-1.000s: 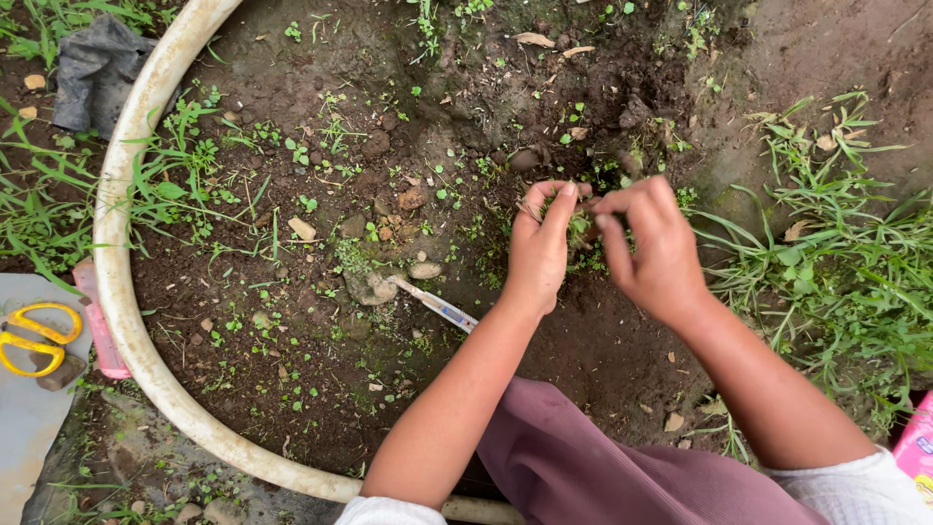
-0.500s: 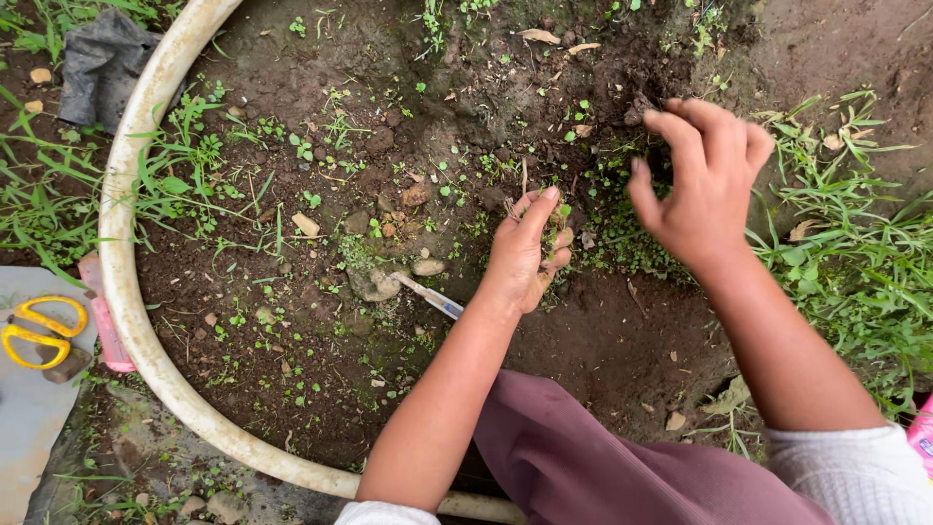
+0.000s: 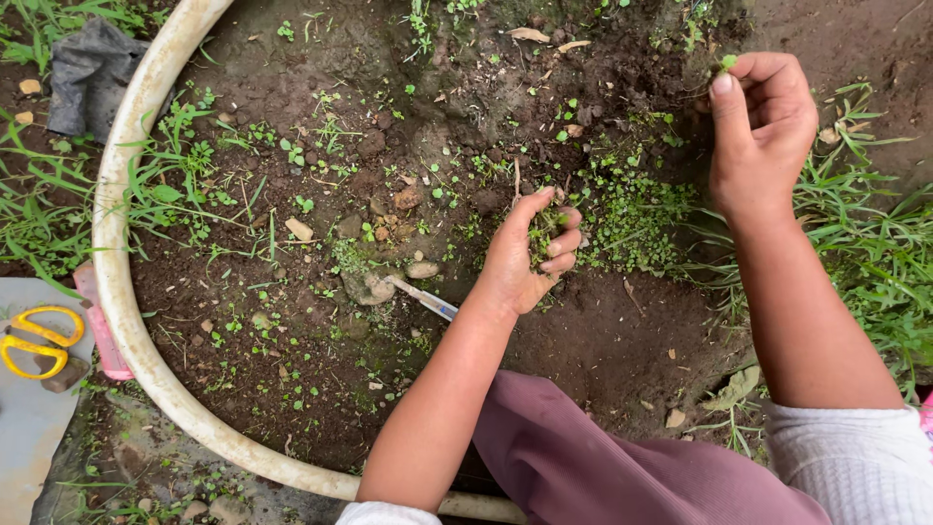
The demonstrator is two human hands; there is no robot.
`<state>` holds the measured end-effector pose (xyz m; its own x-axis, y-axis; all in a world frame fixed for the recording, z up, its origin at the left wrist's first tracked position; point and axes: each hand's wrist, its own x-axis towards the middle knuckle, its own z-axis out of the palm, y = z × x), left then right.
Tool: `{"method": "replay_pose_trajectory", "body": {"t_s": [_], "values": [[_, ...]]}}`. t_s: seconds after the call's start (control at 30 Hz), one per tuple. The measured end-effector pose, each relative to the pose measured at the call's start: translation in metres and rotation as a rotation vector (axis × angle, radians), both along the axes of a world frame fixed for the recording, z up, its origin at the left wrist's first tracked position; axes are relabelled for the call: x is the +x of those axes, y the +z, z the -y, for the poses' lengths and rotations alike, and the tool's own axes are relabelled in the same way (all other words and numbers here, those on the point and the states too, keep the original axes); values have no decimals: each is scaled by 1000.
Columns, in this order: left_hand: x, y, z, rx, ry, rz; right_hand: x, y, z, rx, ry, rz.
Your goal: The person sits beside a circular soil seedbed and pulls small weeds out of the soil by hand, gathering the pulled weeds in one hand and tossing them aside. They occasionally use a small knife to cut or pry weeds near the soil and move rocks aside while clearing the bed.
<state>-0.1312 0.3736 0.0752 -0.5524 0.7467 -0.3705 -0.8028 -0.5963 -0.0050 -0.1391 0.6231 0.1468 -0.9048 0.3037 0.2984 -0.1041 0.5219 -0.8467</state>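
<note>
Pinching a tiny green sprig between thumb and forefinger, the right hand hovers over the dark soil at the upper right, its other fingers curled in toward the palm. The left hand sits lower and nearer the middle, half closed like a cup around a small clump of pulled weeds that rests against its fingers. Just beside that wrist, a thin white and blue tool lies on the ground; its lower end is hidden behind the forearm, so its kind is hard to make out. One pale curved rim rings the bed on the left, cut off at the top edge. Outside it lies one pair of yellow-handled scissors on a grey slab, one pink object partly tucked under the rim, and one dark grey rag. Two forearms and a mauve trouser leg fill the bottom.
</note>
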Motion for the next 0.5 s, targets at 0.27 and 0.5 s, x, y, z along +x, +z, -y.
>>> {"method": "replay_pose_trajectory", "body": {"t_s": [0.27,0.5], "values": [[0,5,-14,-299,-26,-64,26,34,59,538,185,70],[2,10,-16,-427,-120,-50,51,31,104,416,590,84]]}}
